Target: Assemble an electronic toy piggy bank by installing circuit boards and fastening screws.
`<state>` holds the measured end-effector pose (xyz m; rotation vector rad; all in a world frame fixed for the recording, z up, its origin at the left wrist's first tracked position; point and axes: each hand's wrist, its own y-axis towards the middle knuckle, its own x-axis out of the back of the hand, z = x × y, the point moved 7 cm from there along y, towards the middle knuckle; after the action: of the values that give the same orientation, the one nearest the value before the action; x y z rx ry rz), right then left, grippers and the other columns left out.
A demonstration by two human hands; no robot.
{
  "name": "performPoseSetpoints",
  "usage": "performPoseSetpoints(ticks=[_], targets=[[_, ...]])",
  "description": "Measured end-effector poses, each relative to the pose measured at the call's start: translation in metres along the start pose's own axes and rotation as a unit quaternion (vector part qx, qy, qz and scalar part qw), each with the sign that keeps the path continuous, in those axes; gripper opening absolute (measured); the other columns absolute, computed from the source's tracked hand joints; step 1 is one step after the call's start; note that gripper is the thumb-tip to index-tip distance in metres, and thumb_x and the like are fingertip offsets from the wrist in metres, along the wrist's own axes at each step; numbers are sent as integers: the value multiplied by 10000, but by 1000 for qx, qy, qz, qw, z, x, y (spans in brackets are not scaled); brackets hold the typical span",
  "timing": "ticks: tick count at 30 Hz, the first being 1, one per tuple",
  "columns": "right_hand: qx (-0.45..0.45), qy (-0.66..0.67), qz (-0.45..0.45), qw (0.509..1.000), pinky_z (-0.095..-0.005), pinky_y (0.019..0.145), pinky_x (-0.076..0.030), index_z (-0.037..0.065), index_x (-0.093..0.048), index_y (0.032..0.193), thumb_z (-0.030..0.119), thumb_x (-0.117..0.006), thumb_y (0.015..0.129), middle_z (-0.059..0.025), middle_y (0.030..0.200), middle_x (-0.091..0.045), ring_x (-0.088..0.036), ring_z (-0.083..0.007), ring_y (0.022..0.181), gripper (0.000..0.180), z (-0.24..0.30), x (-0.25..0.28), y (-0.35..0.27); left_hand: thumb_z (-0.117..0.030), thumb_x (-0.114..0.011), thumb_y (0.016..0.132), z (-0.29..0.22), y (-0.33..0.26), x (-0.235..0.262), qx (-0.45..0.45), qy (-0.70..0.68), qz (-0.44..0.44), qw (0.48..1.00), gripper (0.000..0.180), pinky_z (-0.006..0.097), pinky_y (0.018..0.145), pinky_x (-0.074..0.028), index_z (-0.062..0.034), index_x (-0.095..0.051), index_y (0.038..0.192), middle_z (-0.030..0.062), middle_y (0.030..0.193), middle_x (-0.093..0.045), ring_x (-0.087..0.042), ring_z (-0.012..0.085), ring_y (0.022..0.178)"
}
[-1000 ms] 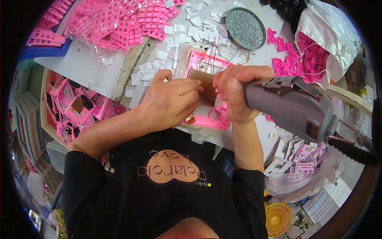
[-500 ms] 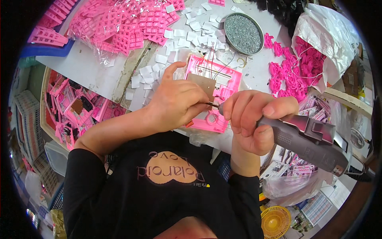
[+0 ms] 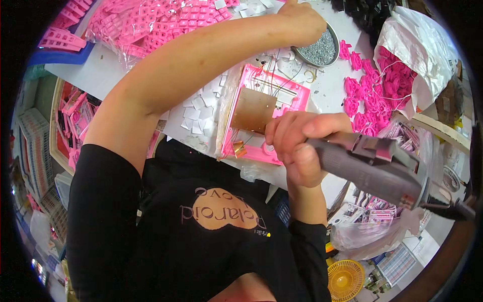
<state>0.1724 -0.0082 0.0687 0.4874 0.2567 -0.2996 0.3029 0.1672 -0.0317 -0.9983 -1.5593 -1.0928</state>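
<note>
My right hand (image 3: pixel 307 146) is wrapped round a grey electric screwdriver (image 3: pixel 370 168) over the near right part of a pink plastic casing (image 3: pixel 302 96); the driver's tip is hidden behind the fingers. A brown circuit board (image 3: pixel 254 111) lies in the casing, with thin wires running from its far side. Stretched across the table, my left hand (image 3: pixel 304 24) is at the far edge of the view, over the rim of a round tin (image 3: pixel 336 58) of small silvery screws (image 3: pixel 318 52). Its fingertips are partly cut off, so their grip does not show.
Pink keypads (image 3: pixel 166 25) in clear plastic lie at the far left. White square pieces (image 3: pixel 201 110) are scattered left of the casing. Coiled pink parts (image 3: pixel 370 95) spill from a white bag (image 3: pixel 415 50) on the right. A box of pink assemblies (image 3: pixel 75 121) stands at the left.
My left hand has left the casing and the screwdriver's bit and moved far forward to the tin. My right hand has shifted slightly left and nearer with the screwdriver.
</note>
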Motion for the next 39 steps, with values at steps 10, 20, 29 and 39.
performPoseSetpoints(ticks=[10, 20, 29, 39], targets=[[-10, -49, -17, 999, -371, 565, -489, 87, -442, 1078, 108, -680, 954, -49, 636, -509, -498, -166, 540, 269, -22, -3, -20, -205, -604, 854, 5, -1, 3, -2, 9, -60, 998, 186, 533, 947, -398, -151, -779, 827, 92, 879, -755, -702, 263, 927], [-28, 18, -5, 999, -333, 517, -439, 82, -480, 1132, 111, -675, 965, -30, 630, -494, -480, -170, 531, 259, -17, -15, -6, -243, -685, 875, -18, -129, 115, -82, -170, -133, 973, 101, 473, 905, -392, -146, -696, 899, 22, 885, -688, -636, 233, 857], [86, 97, 102, 986, -300, 472, -415, 128, -459, 1170, 263, -633, 1013, 14, 617, -492, -453, -117, 490, 271, 18, -26, 30, -114, -789, 793, -27, -251, 98, -64, -381, -90, 918, 155, 412, 884, -323, -143, -695, 912, -38, 831, -661, -600, 182, 823], [52, 43, 85, 994, -325, 515, -447, 127, -460, 1160, 264, -648, 1009, 11, 611, -488, -460, -128, 494, 277, 12, -37, 30, -151, -836, 729, -20, -264, 100, -34, -346, -141, 927, 202, 405, 879, -325, -137, -695, 872, -37, 825, -663, -600, 178, 806]])
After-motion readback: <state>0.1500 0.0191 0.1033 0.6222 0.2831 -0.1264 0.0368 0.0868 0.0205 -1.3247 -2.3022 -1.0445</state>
